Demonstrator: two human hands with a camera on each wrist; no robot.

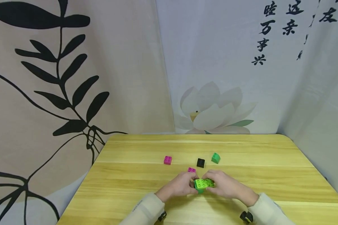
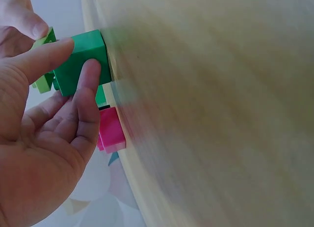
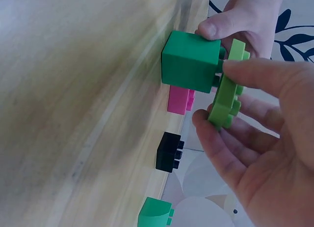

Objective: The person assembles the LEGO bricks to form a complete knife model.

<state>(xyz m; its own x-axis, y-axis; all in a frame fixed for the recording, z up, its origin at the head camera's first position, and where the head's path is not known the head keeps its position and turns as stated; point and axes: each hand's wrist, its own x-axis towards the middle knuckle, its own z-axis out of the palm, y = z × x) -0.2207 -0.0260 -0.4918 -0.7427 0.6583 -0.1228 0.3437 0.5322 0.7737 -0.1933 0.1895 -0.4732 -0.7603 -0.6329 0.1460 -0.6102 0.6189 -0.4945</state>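
A large green toy brick (image 3: 189, 62) stands on the table, studs up. My left hand (image 1: 181, 184) grips it between thumb and fingers, as the left wrist view shows. My right hand (image 1: 223, 184) pinches a thin lime green toy brick (image 3: 228, 87) with thumb and fingertips. That lime brick sits slightly tilted over the green brick's studs, some of which show below it in the right wrist view. Whether any studs are pressed in, I cannot tell. Just beyond my left fingers lies a pink toy brick (image 1: 192, 170), partly hidden by the hand in the head view.
Farther back on the wooden table (image 1: 124, 187) are another pink brick (image 1: 167, 160), a black brick (image 1: 201, 162) and a smaller green brick with a curved side (image 1: 215, 158). A printed curtain (image 1: 135, 78) hangs behind the table's far edge.
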